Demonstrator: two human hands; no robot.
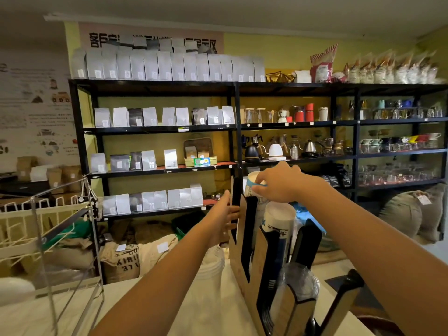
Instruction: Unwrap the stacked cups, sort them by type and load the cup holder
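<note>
At the lower centre of the frame the holder (244, 241) stood on the desk (213, 309), and loading its far slot looked best done by keeping it braced and lowering the cups (253, 187) straight down so the rims cleared the dividers. The left hand (224, 218) lay open and flat against the holder's left wall. The right hand (278, 183), just above centre, curled closed over the rim of the cups' top cup.

A coffee shop: black shelving (155, 129) stocked with coffee bags (150, 116) and kettles (275, 151).
</note>
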